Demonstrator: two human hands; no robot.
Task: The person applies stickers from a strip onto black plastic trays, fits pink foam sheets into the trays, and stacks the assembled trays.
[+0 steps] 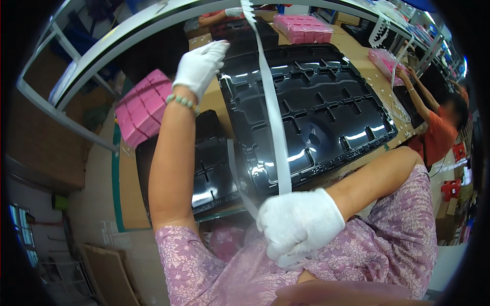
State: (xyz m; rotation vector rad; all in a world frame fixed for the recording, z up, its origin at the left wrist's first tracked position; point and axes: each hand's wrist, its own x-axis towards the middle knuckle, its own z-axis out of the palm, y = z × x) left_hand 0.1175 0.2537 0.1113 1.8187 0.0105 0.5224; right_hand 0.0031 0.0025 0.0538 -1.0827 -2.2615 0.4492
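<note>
A long white strip (273,112) hangs from the top edge and runs down to my right hand (301,227), whose white-gloved fingers are wrapped round it close to my body. A second, blurred length of strip (235,166) trails up and left from that same hand. My left hand (201,66), also gloved in white, is raised beside the far left corner of a large black moulded plastic tray (316,99). Its fingers are curled together; anything between them is too small to make out. Left of the large tray lies a smaller black tray (209,163), partly behind my left forearm.
Pink wrapped block packs stand at the left (144,107) and far back (303,26). A metal-framed shelf (127,35) arches over the table (135,204). At the right, a co-worker in an orange top (439,137) handles another pink pack (384,64). Across the table, another gloved hand (234,11) shows.
</note>
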